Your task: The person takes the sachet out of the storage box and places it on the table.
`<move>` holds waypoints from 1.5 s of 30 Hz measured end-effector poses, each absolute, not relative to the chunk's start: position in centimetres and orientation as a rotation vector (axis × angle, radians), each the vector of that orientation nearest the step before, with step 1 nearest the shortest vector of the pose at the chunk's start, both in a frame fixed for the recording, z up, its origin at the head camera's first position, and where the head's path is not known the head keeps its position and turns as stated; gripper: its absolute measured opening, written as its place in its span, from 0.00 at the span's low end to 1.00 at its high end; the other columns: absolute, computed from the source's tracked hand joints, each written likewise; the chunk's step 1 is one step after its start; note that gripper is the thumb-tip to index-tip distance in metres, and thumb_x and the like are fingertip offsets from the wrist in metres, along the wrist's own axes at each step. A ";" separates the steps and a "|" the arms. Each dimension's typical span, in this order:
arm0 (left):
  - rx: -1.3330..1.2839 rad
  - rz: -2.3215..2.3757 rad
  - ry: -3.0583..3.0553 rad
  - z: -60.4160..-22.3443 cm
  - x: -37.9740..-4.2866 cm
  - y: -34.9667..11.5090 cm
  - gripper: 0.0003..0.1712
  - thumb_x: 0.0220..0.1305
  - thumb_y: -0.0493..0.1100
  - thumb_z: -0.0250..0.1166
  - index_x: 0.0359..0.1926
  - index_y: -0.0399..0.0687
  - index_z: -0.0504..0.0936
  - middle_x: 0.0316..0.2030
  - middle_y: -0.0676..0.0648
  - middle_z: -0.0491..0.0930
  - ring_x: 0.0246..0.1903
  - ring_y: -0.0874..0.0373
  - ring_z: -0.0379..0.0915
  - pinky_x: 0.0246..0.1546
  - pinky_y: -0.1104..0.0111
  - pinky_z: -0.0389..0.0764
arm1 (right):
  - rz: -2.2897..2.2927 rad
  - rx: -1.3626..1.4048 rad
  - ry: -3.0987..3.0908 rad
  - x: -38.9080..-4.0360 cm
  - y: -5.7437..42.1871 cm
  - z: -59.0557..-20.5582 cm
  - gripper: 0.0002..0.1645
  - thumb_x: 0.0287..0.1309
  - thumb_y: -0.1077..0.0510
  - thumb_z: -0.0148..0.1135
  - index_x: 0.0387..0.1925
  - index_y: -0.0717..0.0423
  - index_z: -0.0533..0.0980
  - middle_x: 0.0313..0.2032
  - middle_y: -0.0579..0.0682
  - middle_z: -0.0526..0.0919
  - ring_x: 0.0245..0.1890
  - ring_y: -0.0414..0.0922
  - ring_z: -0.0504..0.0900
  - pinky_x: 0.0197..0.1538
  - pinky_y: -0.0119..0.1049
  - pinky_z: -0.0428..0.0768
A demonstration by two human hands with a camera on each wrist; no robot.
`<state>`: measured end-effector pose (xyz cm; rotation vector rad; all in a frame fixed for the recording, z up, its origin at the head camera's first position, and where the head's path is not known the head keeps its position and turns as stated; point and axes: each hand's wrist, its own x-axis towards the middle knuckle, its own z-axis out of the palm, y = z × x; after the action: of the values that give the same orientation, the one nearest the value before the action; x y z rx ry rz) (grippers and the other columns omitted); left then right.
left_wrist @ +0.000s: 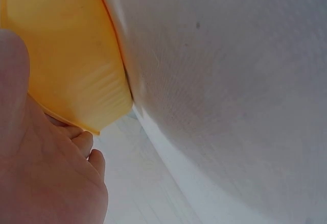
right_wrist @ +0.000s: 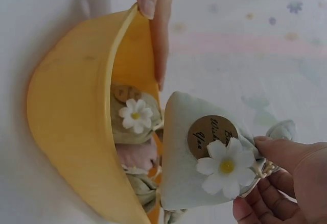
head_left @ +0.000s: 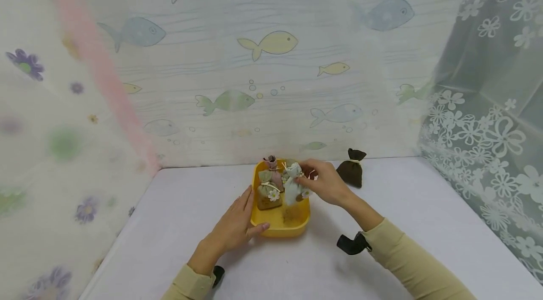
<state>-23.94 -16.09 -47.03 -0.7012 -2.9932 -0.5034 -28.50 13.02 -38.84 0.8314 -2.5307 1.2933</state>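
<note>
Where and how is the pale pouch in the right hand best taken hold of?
Probably by its tied neck, from above and the right, as the right hand has it: the pale pouch narrows there below a gathered top, while its wider body carries a flower and round label.

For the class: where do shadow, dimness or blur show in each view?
Head: soft shadows on the white tablecloth right of the yellow tray; left wrist: shade dulls much of the tablecloth; right wrist: backdrop flowers blurred, pale sachet sharper.
</note>
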 end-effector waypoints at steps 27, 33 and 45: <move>-0.695 -0.510 -3.002 -47.0 -23.9 -16.0 0.61 0.69 0.73 0.56 0.80 0.34 0.44 0.81 0.38 0.39 0.79 0.44 0.42 0.78 0.50 0.50 | 1.232 0.590 -2.561 -30.5 20.1 -40.0 0.18 0.63 0.61 0.70 0.53 0.65 0.81 0.41 0.54 0.86 0.35 0.47 0.80 0.37 0.32 0.81; -0.692 -0.510 -3.000 -46.8 -23.9 -16.0 0.61 0.69 0.72 0.57 0.80 0.34 0.43 0.82 0.39 0.38 0.80 0.44 0.41 0.78 0.50 0.50 | 1.222 0.514 -2.579 -31.9 20.7 -40.8 0.18 0.63 0.62 0.70 0.52 0.68 0.81 0.38 0.56 0.84 0.34 0.47 0.78 0.34 0.31 0.79; -0.698 -0.523 -2.996 -46.8 -23.9 -16.0 0.61 0.69 0.72 0.58 0.80 0.33 0.43 0.82 0.38 0.38 0.79 0.43 0.42 0.77 0.49 0.51 | 1.201 0.379 -2.595 -34.2 20.1 -42.7 0.21 0.64 0.60 0.70 0.52 0.71 0.80 0.39 0.59 0.84 0.38 0.51 0.80 0.37 0.34 0.78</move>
<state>-23.90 -15.97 -46.83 -0.6980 -2.9958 -0.5227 -34.19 20.13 -42.65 0.3792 -2.5952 1.2009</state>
